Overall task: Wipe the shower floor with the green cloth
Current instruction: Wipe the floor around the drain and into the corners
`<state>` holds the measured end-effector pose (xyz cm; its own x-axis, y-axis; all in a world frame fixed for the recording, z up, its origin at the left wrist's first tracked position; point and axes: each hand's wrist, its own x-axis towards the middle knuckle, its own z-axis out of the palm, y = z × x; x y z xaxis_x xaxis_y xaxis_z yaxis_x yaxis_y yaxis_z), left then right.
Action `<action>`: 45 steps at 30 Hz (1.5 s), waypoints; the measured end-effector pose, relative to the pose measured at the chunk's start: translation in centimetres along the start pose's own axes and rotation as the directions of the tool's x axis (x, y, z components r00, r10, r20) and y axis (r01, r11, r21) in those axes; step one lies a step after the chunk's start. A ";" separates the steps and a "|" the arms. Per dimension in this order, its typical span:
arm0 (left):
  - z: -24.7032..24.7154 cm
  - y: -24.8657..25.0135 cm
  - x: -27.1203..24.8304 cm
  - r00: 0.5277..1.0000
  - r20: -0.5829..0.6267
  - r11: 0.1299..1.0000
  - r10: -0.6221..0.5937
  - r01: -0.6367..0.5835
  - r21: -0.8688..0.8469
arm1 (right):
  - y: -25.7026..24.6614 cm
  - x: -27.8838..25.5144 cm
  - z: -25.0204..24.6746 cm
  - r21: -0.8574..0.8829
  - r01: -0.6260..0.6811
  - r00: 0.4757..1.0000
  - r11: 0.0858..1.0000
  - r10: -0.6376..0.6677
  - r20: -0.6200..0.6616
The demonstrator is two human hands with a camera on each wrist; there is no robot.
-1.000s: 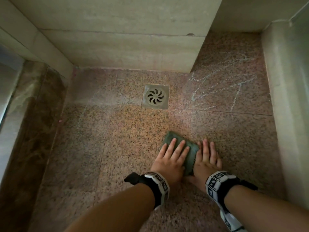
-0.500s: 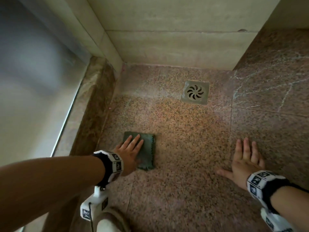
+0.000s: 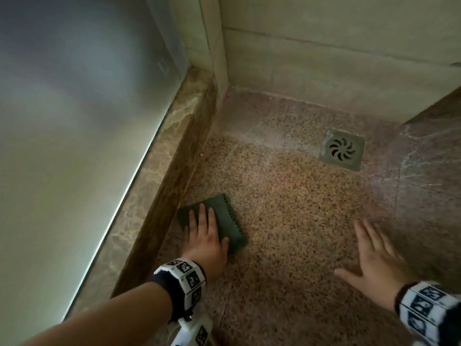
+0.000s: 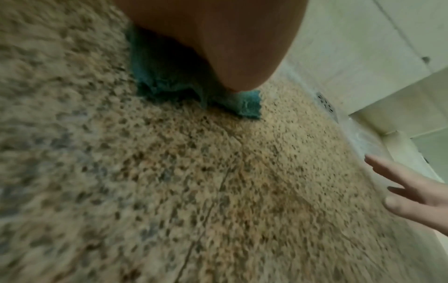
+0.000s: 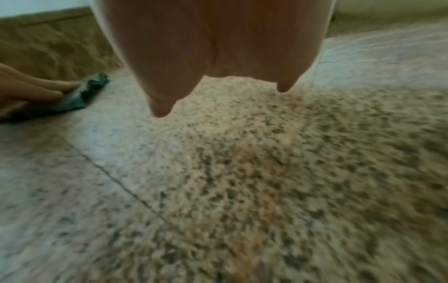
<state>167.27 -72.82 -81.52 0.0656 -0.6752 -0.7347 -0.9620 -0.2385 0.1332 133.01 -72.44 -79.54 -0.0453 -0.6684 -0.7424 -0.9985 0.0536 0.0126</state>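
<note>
The folded green cloth (image 3: 224, 221) lies flat on the speckled shower floor (image 3: 287, 208), close to the brown marble curb. My left hand (image 3: 204, 233) presses it down with straight fingers spread over its left half. The left wrist view shows the cloth (image 4: 247, 103) poking out from under the palm. My right hand (image 3: 374, 258) is blurred, fingers spread flat on or just over the bare floor to the right, well apart from the cloth. From the right wrist the cloth (image 5: 80, 95) appears far left under the other hand's fingers.
A square metal drain (image 3: 341, 149) sits in the floor at the back right. The marble curb (image 3: 159, 196) and a frosted glass panel (image 3: 74, 146) bound the left side. Beige tiled walls (image 3: 324, 58) close the back. Pale streaks mark the floor at far right.
My left hand slid the cloth from the middle of the floor leftward to the curb. My right hand came off the cloth and stayed on the right.
</note>
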 end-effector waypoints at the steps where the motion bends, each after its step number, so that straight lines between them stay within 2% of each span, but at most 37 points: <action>1: -0.1 0.1 0.2 1.000 0.031 1.000 -0.006 0.005 0.016 | -0.5 -0.2 -0.2 -0.020 0.026 1.000 0.999 -0.026 0.014; 4: -1.1 0.7 0.3 0.994 0.103 0.997 -0.048 0.041 0.073 | -1.3 -0.6 -0.7 -0.089 0.077 0.997 0.993 -0.079 -0.016; 8: -3.7 1.7 1.9 0.996 0.065 0.971 -0.056 0.040 0.235 | -1.9 -0.1 0.0 -0.087 0.097 0.991 0.992 -0.104 -0.089; 10: -4.5 2.0 3.0 0.998 0.042 0.964 -0.056 0.043 0.262 | -2.1 0.2 0.4 -0.042 0.101 0.990 0.994 -0.104 -0.100; 15: -2.3 2.9 3.5 0.986 -0.154 0.996 -0.062 0.072 0.060 | -2.5 1.2 0.2 -0.039 0.133 0.976 0.990 -0.138 -0.171; 17: -2.2 3.0 4.1 0.979 -0.199 0.997 -0.041 0.052 0.052 | -2.7 2.1 -0.5 -0.010 0.140 0.961 0.990 -0.138 -0.239; 19: -2.5 2.4 4.7 0.979 -0.204 0.998 -0.011 0.022 0.057 | -2.5 3.1 -0.6 0.011 0.162 0.955 0.987 -0.154 -0.254; 21: -2.8 2.3 5.2 0.980 -0.197 0.999 0.005 0.005 0.050 | -2.5 4.2 -0.4 -0.060 0.129 0.979 0.990 -0.137 -0.149; 23: -3.2 2.8 6.0 0.980 -0.201 1.000 -0.010 0.013 0.011 | -2.1 5.2 0.1 0.016 0.106 0.992 0.994 -0.105 -0.069; 25: -4.0 3.8 6.9 0.979 -0.201 0.999 -0.037 0.030 -0.036 | -1.8 5.8 0.7 -0.014 0.095 0.995 0.995 -0.095 -0.022; 29: -6.3 6.4 9.6 0.970 -0.234 0.991 -0.067 0.038 -0.126 | -1.1 6.0 1.7 0.125 0.170 0.985 0.978 -0.169 -0.017; 32: -8.5 7.7 12.2 0.961 -0.249 0.982 -0.121 0.078 -0.172 | -0.9 6.6 1.9 0.125 0.225 0.974 0.966 -0.221 -0.046; 36: -9.6 8.1 13.9 0.950 -0.272 0.985 -0.154 0.128 -0.114 | -0.7 7.6 2.5 0.058 0.201 0.974 0.978 -0.193 -0.120; 38: -11.1 9.3 15.3 0.963 -0.255 0.996 -0.084 0.080 -0.028 | -0.9 7.6 1.8 0.014 0.187 0.973 0.982 -0.184 -0.138; 41: -13.7 12.3 17.8 0.974 -0.210 0.992 0.086 -0.065 0.105 | -1.4 6.8 0.8 -0.062 0.167 0.982 0.984 -0.171 -0.081; 44: -14.5 15.4 20.0 0.955 -0.237 0.970 0.181 -0.133 0.206 | -1.5 6.6 1.3 0.101 0.180 0.973 0.978 -0.162 -0.164; 45: -14.1 16.5 19.9 0.944 -0.241 0.955 0.225 -0.165 0.246 | -1.4 6.6 1.5 0.096 0.185 0.971 0.978 -0.167 -0.171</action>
<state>156.46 -100.04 -84.57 -0.0909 -0.8591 -0.5037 -0.9948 0.0554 0.0851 134.13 -75.81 -85.46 0.1178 -0.7848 -0.6084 -0.9818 -0.0002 -0.1898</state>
